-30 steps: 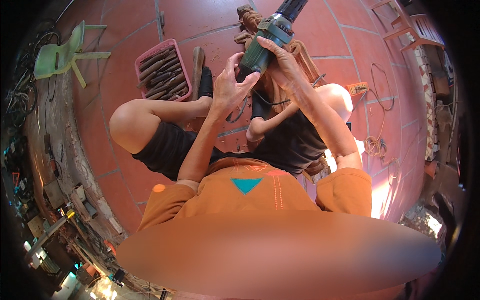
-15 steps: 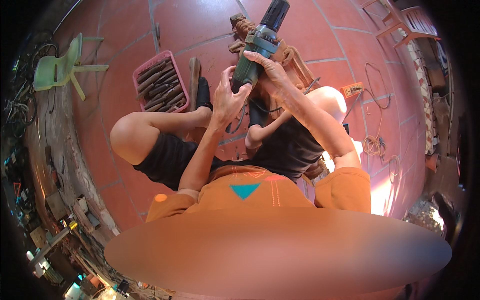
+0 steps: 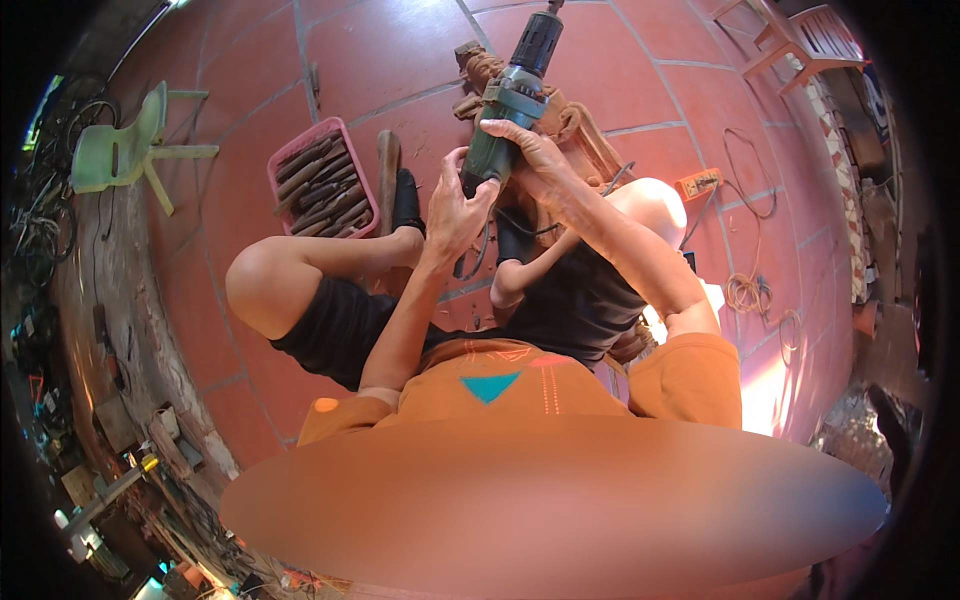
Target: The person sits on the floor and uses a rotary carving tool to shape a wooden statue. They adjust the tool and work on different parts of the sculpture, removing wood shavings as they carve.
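Observation:
A green die grinder (image 3: 490, 152) with a black front end is held between both hands, over a carved wooden figure (image 3: 590, 140) on the floor. Its nose points away from me, and a dark bit shows at the far tip. My right hand (image 3: 540, 160) wraps the middle of the body from the right, thumb across the top. Around the rear end curl the fingers of my left hand (image 3: 458, 218). The tool and my right hand hide part of the carving; a carved face (image 3: 485, 68) shows to the left of the tool. A dark cord (image 3: 487, 250) hangs near my left wrist.
A pink basket (image 3: 373, 190) of wooden-handled tools stands left, beside a wooden mallet-like piece (image 3: 388, 165). A green chair (image 3: 120, 145) is far left, a reddish chair (image 3: 815, 40) far right. An orange power strip (image 3: 698, 183) and coiled cord (image 3: 748, 293) lie right.
The die grinder, still in both hands, has shifted slightly left and nearer in the view, so its bit now shows at the top. Both hands keep nearly the same grip.

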Tool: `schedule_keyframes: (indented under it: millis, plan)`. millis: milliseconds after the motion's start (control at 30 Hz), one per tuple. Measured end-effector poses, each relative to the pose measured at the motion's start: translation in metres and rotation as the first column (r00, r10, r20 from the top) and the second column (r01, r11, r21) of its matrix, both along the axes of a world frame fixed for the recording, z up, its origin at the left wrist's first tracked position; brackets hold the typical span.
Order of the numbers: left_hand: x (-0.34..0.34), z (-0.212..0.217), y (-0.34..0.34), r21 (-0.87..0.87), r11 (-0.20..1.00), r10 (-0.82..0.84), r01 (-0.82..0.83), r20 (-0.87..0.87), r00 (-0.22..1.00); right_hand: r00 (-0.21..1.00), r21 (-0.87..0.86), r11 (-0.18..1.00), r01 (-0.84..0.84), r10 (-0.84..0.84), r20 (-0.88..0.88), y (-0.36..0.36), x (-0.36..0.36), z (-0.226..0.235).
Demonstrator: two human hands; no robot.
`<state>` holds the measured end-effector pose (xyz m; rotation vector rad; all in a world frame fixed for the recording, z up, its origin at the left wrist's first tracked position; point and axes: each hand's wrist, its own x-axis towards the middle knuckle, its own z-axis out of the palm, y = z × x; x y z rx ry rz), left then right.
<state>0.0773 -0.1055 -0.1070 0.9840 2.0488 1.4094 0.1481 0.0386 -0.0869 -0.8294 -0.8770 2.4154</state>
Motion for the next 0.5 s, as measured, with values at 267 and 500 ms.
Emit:
schedule_keyframes:
  millis: [267,500]
  plan:
    - [0.000,0.005,-0.003,-0.013,1.000,-0.025,0.026,0.096,0.995,1.000,0.043,0.999,-0.023,0.022,0.013,0.001,0.000,-0.002]
    - [-0.001,-0.004,-0.002,0.034,0.999,-0.032,0.028,0.125,0.992,1.000,0.027,0.999,-0.028,0.028,0.012,-0.001,0.001,0.000]
